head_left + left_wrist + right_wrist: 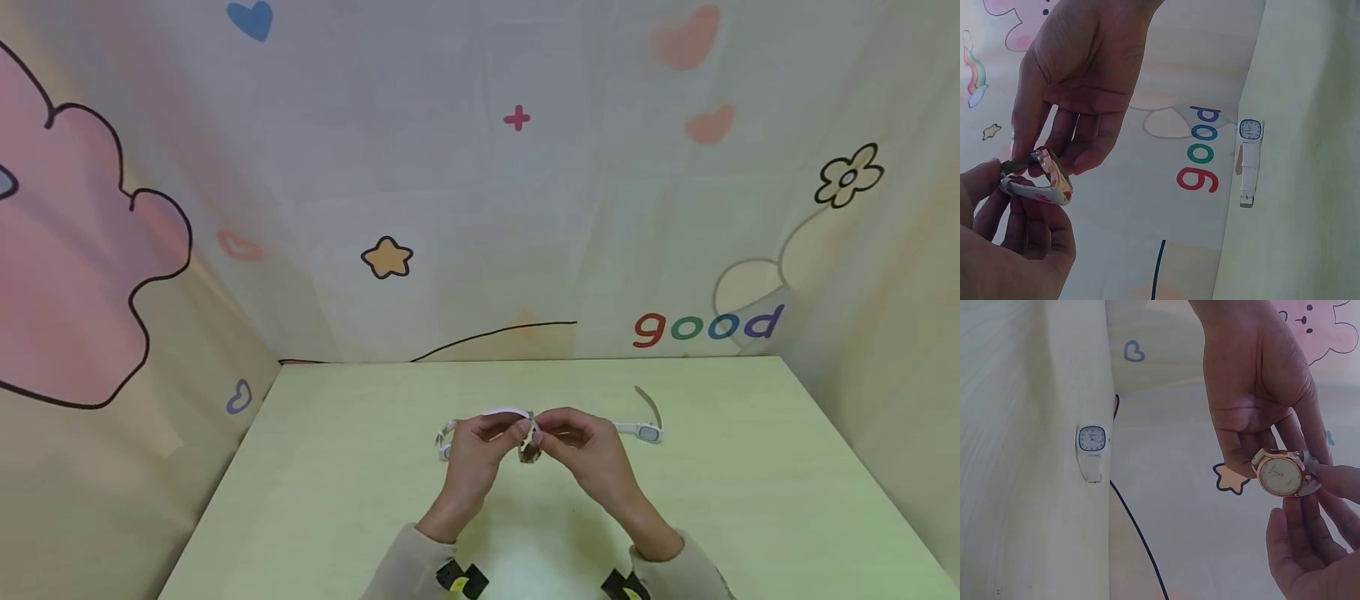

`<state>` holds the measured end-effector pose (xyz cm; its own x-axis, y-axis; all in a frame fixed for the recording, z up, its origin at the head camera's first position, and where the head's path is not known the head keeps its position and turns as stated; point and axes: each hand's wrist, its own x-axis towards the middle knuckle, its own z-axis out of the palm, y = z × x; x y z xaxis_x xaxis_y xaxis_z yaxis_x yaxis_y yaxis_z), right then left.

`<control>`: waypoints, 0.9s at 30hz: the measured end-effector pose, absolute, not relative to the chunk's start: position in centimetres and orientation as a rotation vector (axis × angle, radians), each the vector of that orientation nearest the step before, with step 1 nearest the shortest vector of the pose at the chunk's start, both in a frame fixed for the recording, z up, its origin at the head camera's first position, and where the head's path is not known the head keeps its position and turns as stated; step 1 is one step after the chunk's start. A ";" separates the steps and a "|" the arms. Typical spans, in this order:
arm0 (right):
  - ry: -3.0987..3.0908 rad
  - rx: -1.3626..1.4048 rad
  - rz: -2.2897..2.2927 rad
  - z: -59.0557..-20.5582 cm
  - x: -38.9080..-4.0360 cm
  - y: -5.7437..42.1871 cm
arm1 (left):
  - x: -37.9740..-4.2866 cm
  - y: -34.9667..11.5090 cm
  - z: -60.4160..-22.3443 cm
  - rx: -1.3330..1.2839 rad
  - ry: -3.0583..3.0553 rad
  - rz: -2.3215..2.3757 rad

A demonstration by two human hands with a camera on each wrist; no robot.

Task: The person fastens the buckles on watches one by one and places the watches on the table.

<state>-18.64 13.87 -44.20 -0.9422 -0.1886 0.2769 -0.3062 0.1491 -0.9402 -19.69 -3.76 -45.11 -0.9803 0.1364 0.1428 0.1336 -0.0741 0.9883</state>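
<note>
Both hands are raised over the table and hold a wristwatch (529,453) between them. The watch has a rose-gold case with a pale round dial (1280,475) and a white strap with a small red print. Its strap (1029,189) is bent round into a loop. In the head view my left hand (477,450) pinches one strap end between thumb and fingers. My right hand (592,454) pinches the other end close beside it, fingertips nearly meeting. The hands' fingers partly hide the strap ends.
A white watch with a square dial (649,432) lies on the table (337,500) behind the right hand. Another square-faced white watch (1092,439) lies behind the left hand, mostly covered in the head view. A printed cloth (465,167) hangs behind the table.
</note>
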 end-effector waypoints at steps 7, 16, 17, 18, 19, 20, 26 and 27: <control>-2.331 0.499 1.911 -43.9 -18.7 13.9 | -19.6 -3.6 -45.0 0.341 2.075 2.337; -2.360 0.476 1.894 -44.2 -18.6 13.7 | -19.5 -3.5 -45.3 0.277 2.041 2.372; -2.362 0.477 1.883 -44.3 -18.7 13.6 | -19.5 -3.5 -45.3 0.271 2.043 2.376; -2.361 0.477 1.879 -44.3 -18.7 13.6 | -19.4 -3.6 -45.2 0.266 2.041 2.383; -2.358 0.481 1.878 -44.3 -18.7 13.6 | -19.4 -3.6 -45.2 0.265 2.033 2.391; -2.352 0.486 1.878 -44.3 -18.7 13.5 | -19.4 -3.6 -45.2 0.269 2.024 2.398; -2.334 0.507 1.860 -44.4 -18.8 13.4 | -19.4 -3.8 -45.2 0.302 1.989 2.394; -2.338 0.505 1.849 -44.4 -18.8 13.4 | -19.4 -3.8 -45.2 0.303 1.985 2.392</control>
